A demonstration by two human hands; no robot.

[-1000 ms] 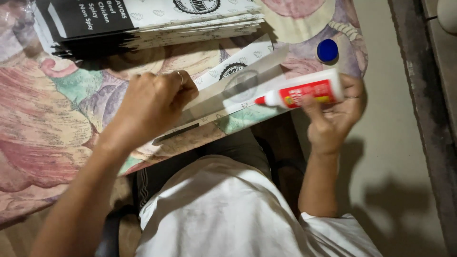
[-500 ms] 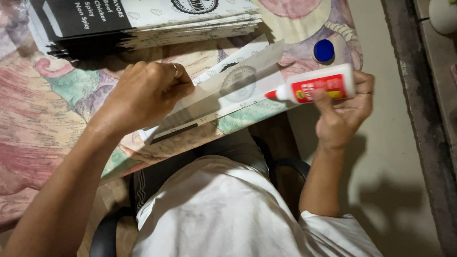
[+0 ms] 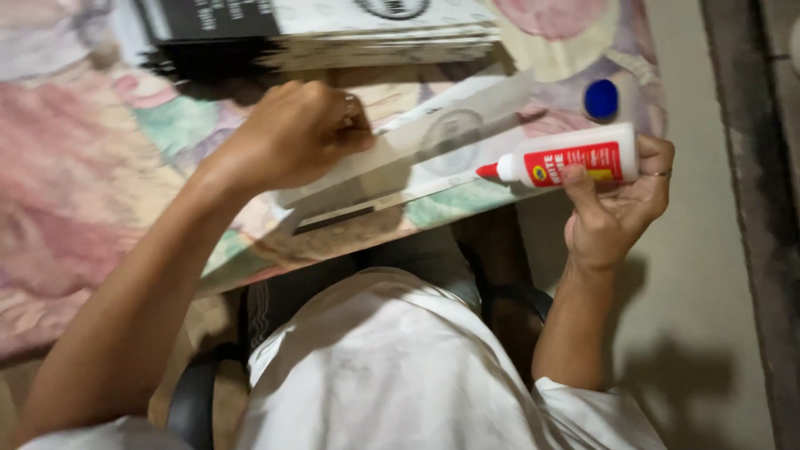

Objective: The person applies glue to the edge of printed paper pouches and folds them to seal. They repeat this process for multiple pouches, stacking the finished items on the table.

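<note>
Glue bottle (image 3: 575, 158) was gripped in right hand (image 3: 617, 208); folded paper sheet (image 3: 417, 154) was pinned under closed left hand (image 3: 292, 133) near table's (image 3: 108, 217) front edge; gluing judged imminent, nozzle to be aligned.

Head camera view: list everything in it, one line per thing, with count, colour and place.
Glue bottle: one, white with red label and red tip, lying sideways in the right hand.
Bottle cap: one, blue, on the table above the bottle.
Folded paper piece: one, white and grey, on the table under the left hand.
Stack of printed sheets: one, black and white, top edge of the table.
Tablecloth: one, pastel floral, covering the table.
Chair: one, black, partly seen below.
Left hand: pressing on the paper.
Right hand: gripping the bottle.
</note>
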